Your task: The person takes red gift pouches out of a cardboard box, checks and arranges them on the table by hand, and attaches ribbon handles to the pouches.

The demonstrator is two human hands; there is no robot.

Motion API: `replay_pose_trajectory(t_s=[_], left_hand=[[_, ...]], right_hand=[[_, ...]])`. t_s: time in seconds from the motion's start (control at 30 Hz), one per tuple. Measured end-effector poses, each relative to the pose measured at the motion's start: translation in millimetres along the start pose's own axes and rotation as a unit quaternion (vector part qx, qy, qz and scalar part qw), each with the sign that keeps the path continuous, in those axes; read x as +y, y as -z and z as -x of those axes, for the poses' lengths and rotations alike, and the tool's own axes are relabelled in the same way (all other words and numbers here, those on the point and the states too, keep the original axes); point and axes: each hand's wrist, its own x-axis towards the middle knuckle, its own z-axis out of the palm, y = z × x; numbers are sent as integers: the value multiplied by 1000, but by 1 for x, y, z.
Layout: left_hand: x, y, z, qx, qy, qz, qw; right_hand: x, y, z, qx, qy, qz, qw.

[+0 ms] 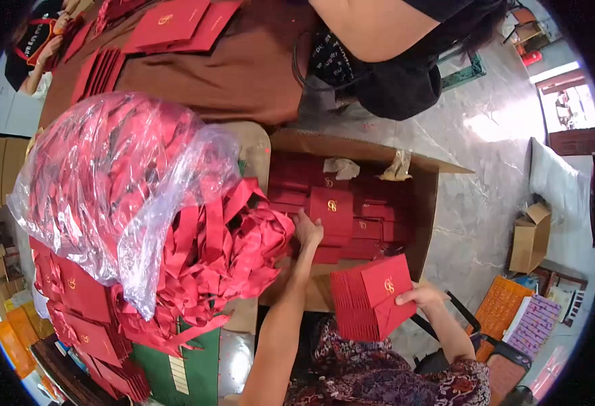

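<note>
My left hand [309, 230] reaches into an open cardboard box [427, 230]. Its thumb and forefinger are apart, with the thumb against the edge of a red paper bag [331, 211] bearing a gold logo. More flat red bags lie around it inside the box. In my right hand [422, 296] is a fanned stack of folded red paper bags [372, 298], gripped at its right edge in front of the box. A large heap of red ribbons [219, 250] stands left of my left hand, partly under a clear plastic bag [121, 176].
Stacks of red bags [91, 338] lie at lower left. Across the brown-covered table [243, 81] lie more red bags [175, 24]. One person [378, 30] is close by at the top; another is at upper left. A small carton [531, 238] stands at right.
</note>
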Motion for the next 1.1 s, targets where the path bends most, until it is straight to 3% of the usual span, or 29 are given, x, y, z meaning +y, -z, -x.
replay_pose_trajectory(t_s=[0.03,0.07,0.13,0.17,0.2,0.23,0.27,0.33,0.43,0.5,0.53,0.57,0.63,0.67,0.7,0.73,0.77,0.83,0.87,0.93,0.97,1.03,1.1], left_hand=[[1,4,4,53,-11,-95,994],[2,6,5,56,-7,-93,994],[0,6,2,-23,-59,67,996],[2,6,6,-125,-49,194,972],[4,12,10,-224,-42,316,921],[46,74,54,-300,15,378,876],[55,99,76,-359,19,453,816],[53,131,98,-474,13,536,698],[51,215,188,-388,-55,581,713],[30,258,228,-332,-93,614,710],[10,275,242,-283,-104,622,723],[-7,291,258,-221,-176,584,761],[-57,320,282,-140,-207,553,795],[-76,342,298,-92,-207,464,856],[-93,359,317,-44,-195,371,907],[-94,373,339,-33,-227,377,898],[-114,383,352,7,-261,304,916],[-125,392,385,125,-297,206,924],[-134,390,396,146,-289,207,923],[-155,380,406,244,-239,212,916],[-171,369,409,261,-227,211,914],[-197,346,406,347,-159,381,842],[-213,332,406,394,-159,371,826]], right_hand=[[-1,-4,1,1,-7,-1,1000],[-4,-6,-1,-18,4,16,1000],[-18,-13,-3,-46,-2,46,998],[-25,-19,0,-55,0,55,997],[-32,-28,5,-80,2,47,996],[-37,-35,8,-105,3,40,994],[-41,-34,5,-107,49,123,985],[-54,-51,15,-133,62,143,979],[-73,-87,30,-172,98,232,952],[-81,-125,39,-191,152,359,901],[-83,-156,44,-233,233,428,841],[-85,-186,50,-246,241,432,834],[-83,-242,59,-278,319,628,654],[-75,-268,58,-290,325,630,643],[-62,-293,57,-290,401,674,548],[-49,-318,58,-286,474,705,443],[-34,-345,62,-298,478,705,430],[-2,-396,69,-281,494,770,292],[16,-417,68,-298,495,768,277],[56,-449,55,-282,568,755,163],[74,-460,47,-301,569,750,154],[103,-479,33,-303,620,717,97],[120,-489,27,-312,598,734,80]])
